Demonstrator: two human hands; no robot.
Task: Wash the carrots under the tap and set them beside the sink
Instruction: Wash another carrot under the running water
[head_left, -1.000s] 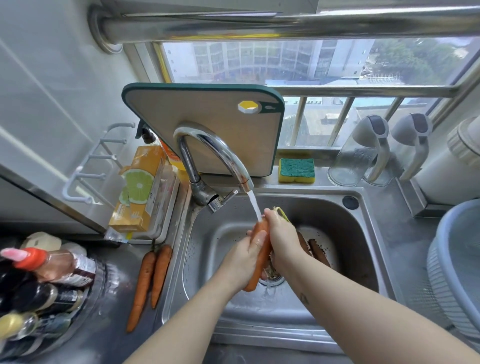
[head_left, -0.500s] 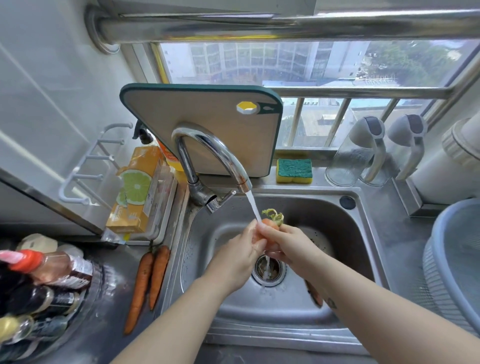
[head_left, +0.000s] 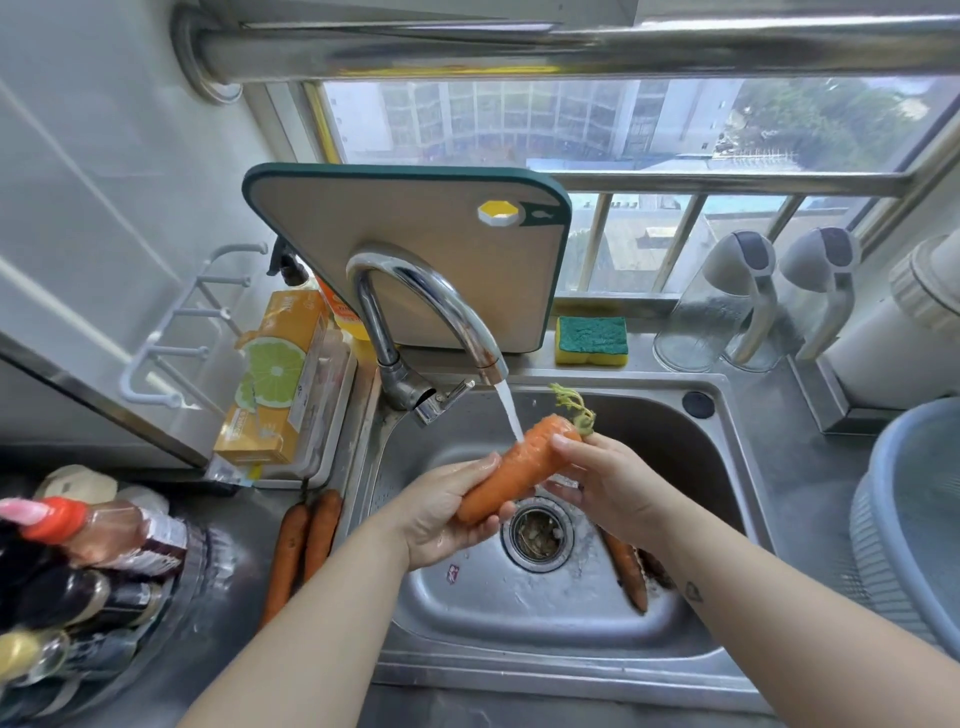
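I'm rinsing a carrot (head_left: 519, 465) over the sink (head_left: 670, 441), with water from the tap (head_left: 431, 312) hitting its thick end. My left hand (head_left: 447, 514) curls round the tip and my right hand (head_left: 608, 483) pinches the top. It slants from near-left up to far-right, greens far. Next, I judge, I should roll it, then lay it by the two carrots (head_left: 304, 551) on the left.

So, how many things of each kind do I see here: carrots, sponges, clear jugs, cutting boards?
Orange carrots: 5 (held carrot, 2 on the grey counter at and, 2 in the steel sink at and, partly hidden,)
Yellow-and-green sponge: 1
Clear plastic jugs: 2
Beige cutting board: 1
Total: 9
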